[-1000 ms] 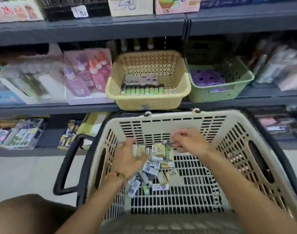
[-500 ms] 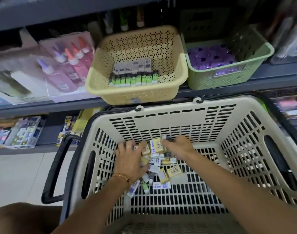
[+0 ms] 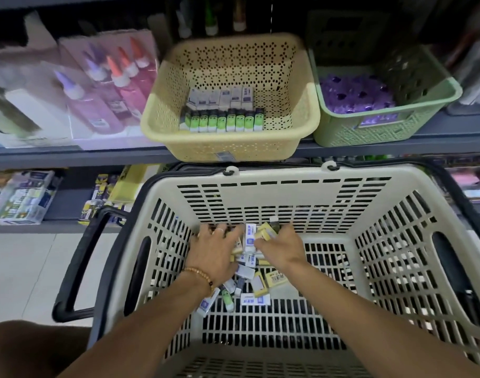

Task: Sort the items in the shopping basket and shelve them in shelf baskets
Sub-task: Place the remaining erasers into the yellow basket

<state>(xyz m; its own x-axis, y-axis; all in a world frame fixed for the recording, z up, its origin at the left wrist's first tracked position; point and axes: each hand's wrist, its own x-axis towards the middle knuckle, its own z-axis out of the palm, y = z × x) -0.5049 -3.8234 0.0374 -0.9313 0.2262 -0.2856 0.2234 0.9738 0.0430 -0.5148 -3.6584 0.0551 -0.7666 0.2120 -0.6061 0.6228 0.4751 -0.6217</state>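
Pale floor tiles (image 3: 23, 268) show at the lower left, beneath grey store shelving (image 3: 69, 156). Nearest, a cream shopping basket (image 3: 397, 241) with slotted walls and black handles (image 3: 78, 268) holds a loose heap of small boxed items (image 3: 249, 257), white-and-blue and yellow, gathered on its floor toward the far wall. The left hand (image 3: 214, 255), wearing a bead bracelet and a ring, lies over the heap with fingers spread. The right hand (image 3: 279, 248) has its fingers curled round a few of the boxes, seemingly a yellow one and a dark-capped one, though blur hides the details. Beyond, on the shelf, a yellow shelf basket (image 3: 301, 110) contains neat rows of white boxes and green-labelled pieces (image 3: 222, 120). Just beside it stands a green shelf basket (image 3: 424, 124) of purple goods. Glue bottles (image 3: 116, 85) lie farther left.
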